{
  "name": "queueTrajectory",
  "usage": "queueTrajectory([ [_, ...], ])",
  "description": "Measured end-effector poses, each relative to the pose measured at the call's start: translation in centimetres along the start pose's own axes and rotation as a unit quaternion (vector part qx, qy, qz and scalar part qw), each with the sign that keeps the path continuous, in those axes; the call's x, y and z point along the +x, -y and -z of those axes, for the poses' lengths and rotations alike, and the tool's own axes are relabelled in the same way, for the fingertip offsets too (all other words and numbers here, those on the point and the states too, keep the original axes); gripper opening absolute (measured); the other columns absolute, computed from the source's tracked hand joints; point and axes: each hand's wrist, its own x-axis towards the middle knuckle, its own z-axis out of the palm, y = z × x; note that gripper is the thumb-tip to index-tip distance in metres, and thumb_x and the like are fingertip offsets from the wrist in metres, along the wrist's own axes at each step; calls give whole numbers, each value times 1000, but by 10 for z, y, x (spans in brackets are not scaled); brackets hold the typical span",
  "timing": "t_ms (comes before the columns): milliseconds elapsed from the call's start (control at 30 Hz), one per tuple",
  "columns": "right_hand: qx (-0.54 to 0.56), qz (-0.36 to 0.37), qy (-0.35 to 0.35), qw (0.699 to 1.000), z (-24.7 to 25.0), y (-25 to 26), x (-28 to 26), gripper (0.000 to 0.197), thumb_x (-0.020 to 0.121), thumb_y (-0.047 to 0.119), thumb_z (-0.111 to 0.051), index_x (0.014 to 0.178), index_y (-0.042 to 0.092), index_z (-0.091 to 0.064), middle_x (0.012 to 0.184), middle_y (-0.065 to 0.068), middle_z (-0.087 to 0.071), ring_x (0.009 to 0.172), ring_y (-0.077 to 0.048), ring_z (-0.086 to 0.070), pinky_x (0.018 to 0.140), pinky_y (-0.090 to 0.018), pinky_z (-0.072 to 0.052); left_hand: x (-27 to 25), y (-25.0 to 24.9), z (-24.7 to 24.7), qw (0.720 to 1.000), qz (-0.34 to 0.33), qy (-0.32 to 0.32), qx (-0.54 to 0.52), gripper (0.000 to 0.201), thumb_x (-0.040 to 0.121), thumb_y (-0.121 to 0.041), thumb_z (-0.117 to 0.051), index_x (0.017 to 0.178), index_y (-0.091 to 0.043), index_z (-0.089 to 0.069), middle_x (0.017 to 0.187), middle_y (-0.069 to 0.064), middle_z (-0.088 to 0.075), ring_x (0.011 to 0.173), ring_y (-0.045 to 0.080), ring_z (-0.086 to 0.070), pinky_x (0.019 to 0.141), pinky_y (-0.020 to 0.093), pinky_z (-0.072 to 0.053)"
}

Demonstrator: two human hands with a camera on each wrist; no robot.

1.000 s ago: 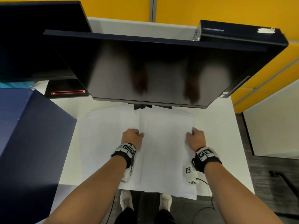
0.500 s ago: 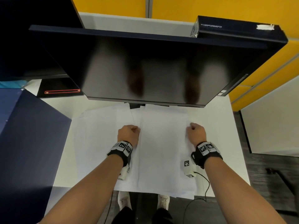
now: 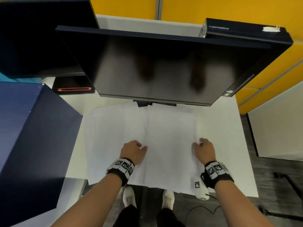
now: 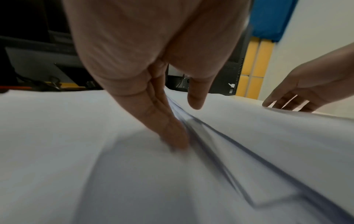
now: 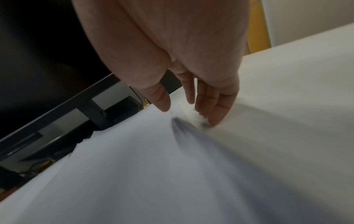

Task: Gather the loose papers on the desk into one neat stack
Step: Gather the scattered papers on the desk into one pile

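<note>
Head view: loose white paper sheets (image 3: 114,136) lie fanned across the white desk (image 3: 229,128), stack half formed. Left wrist view: left hand (image 4: 153,68), fingers straight, presses one pile edge. Right wrist view: right hand (image 5: 182,60), relaxed, touches the opposite edge.

A wide black monitor (image 3: 164,66) is tilting over the white table (image 3: 229,136) ahead of me. A second dark screen (image 3: 42,38) is standing to its left. A dark blue box (image 3: 32,145) is sitting at my left, yellow wall panels (image 3: 213,9) behind.
</note>
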Motion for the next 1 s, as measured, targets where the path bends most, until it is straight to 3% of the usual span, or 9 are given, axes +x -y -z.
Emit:
queueTrajectory([
  [67, -8, -11, -1, 1000, 4, -13, -16, 59, 90, 30, -64, 139, 3, -45, 130, -22, -56, 114, -34, -59, 96, -33, -44, -12, 13, -3, 999, 3, 26, 38, 44, 86, -57, -62, 105, -19, -70, 103, -2, -70, 99, 18, -67, 83, 23, -50],
  [233, -30, 13, 52, 998, -23, -22, -59, 55, 90, 13, -63, 138, 2, -40, 132, -18, -55, 118, -34, -56, 93, -29, -41, -37, 25, -26, 997, -33, 50, 54, 26, 91, -38, -63, 94, -17, -78, 100, 1, -76, 97, 19, -69, 79, 22, -50],
  [333, -24, -11, 41, 999, -18, -21, -59, 56, 90, 15, -63, 139, 1, -38, 131, -19, -57, 117, -35, -57, 88, -27, -40, -35, 29, -18, 998, -29, 49, 40, 26, 87, -43, -64, 93, -21, -76, 101, -1, -75, 96, 19, -69, 80, 23, -51],
  [433, -18, -46, 23, 999, -8, -24, -43, 57, 86, 27, -66, 135, 5, -44, 130, -19, -58, 114, -35, -58, 88, -30, -43, -14, 47, 19, 999, 5, -34, 6, 45, 85, -50, -65, 118, -20, -68, 117, 0, -68, 110, 22, -64, 92, 28, -49],
  [533, 0, -66, -12, 998, 11, -21, -21, 54, 86, 31, -66, 132, 6, -50, 132, -18, -57, 116, -35, -58, 87, -30, -43, 14, 66, 63, 983, 100, -149, 44, 77, 78, -59, -63, 135, -10, -50, 133, 16, -52, 124, 36, -50, 101, 44, -46],
  [633, 12, -81, -43, 996, 26, -15, 4, 54, 87, 36, -63, 132, 7, -53, 134, -17, -58, 120, -35, -57, 93, -33, -42, 37, 75, 90, 971, 179, -156, 19, 88, 73, -61, -65, 138, -7, -43, 137, 16, -45, 129, 38, -44, 102, 50, -44],
  [800, 47, -64, -43, 996, 19, 12, 29, 65, 83, 45, -64, 134, 7, -55, 134, -16, -60, 118, -33, -60, 105, -38, -44, 58, 66, 94, 986, 132, -105, 16, 64, 85, -48, -65, 130, -4, -57, 131, 16, -61, 119, 38, -59, 94, 41, -50],
  [900, 31, -29, -16, 999, -3, 35, 23, 71, 79, 42, -66, 136, 4, -52, 134, -18, -58, 119, -36, -59, 102, -42, -48, 58, 45, 78, 990, 104, -91, -9, 52, 91, -38, -63, 128, -1, -60, 130, 16, -63, 118, 36, -60, 94, 35, -50],
  [1000, 12, -14, -11, 1000, -18, 42, 19, 67, 82, 29, -66, 139, 2, -44, 133, -21, -54, 118, -38, -56, 101, -46, -48, 54, 22, 59, 993, 77, -78, -44, 41, 93, -31, -61, 122, -4, -64, 120, 16, -69, 110, 34, -65, 75, 27, -46],
])
